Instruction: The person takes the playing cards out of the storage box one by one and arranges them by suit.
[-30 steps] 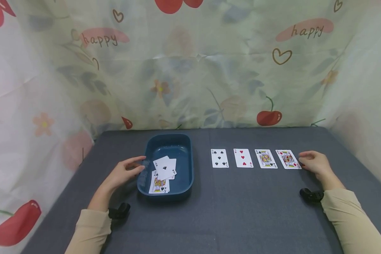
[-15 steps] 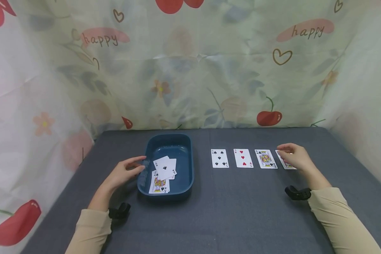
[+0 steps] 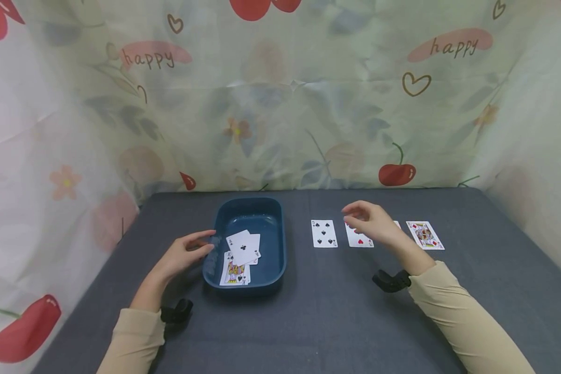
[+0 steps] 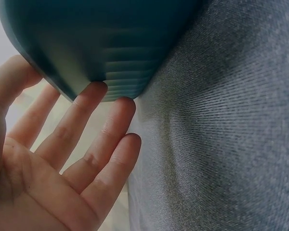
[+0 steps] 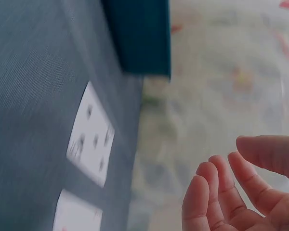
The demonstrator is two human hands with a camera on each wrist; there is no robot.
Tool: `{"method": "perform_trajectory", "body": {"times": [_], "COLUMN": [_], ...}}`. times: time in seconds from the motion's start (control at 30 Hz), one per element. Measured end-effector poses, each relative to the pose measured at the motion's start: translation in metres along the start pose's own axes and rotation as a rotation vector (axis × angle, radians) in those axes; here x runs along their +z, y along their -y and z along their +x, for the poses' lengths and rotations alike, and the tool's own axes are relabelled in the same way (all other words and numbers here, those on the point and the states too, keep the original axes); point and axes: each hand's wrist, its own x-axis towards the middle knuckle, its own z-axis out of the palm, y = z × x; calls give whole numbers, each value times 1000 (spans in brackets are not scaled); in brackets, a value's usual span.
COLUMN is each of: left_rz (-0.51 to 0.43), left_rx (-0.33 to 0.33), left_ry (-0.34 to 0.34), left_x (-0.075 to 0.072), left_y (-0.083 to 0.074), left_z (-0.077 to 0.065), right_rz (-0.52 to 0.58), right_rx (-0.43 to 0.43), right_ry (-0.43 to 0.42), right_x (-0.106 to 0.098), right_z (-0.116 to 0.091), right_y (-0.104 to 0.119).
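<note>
My left hand (image 3: 187,249) touches the left wall of a dark blue tray (image 3: 282,244); in the left wrist view its loosely bent fingers lie along the tray's outside. Inside the tray is a loose pile of playing cards, an ace of clubs (image 3: 244,249) on top and a face card (image 3: 232,274) partly under it. My right hand (image 3: 374,224) hovers over the row of playing cards with nothing between its relaxed fingers. It overlaps the three of hearts (image 3: 361,242) and hides most of a king of clubs (image 3: 397,224). A spade number card (image 3: 324,234) lies to its left.
At the row's right end lies a red-suit face card (image 3: 425,236). Grey cloth (image 3: 336,317) covers the table, and a patterned curtain (image 3: 290,130) stands behind and at both sides. Each wrist wears a black camera mount, the right one (image 3: 391,281) low over the cloth.
My right hand has moved left along the row, from the red-suit face card to above the three of hearts. The left hand, tray and cards stay where they were.
</note>
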Motion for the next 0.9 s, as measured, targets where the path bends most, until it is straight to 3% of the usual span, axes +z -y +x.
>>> {"method": "perform_trajectory", "body": {"times": [0.33, 0.9], "left_rz": [-4, -2], "left_rx": [-5, -19], "left_ry": [8, 17], "left_x": [1, -2], "left_y": [-1, -2], "left_z": [0, -1], "right_rz": [54, 144], "right_rx": [-97, -105], "right_ry": [116, 212], "right_x": [44, 99], "right_z": [21, 59], "right_y": [46, 105]}}
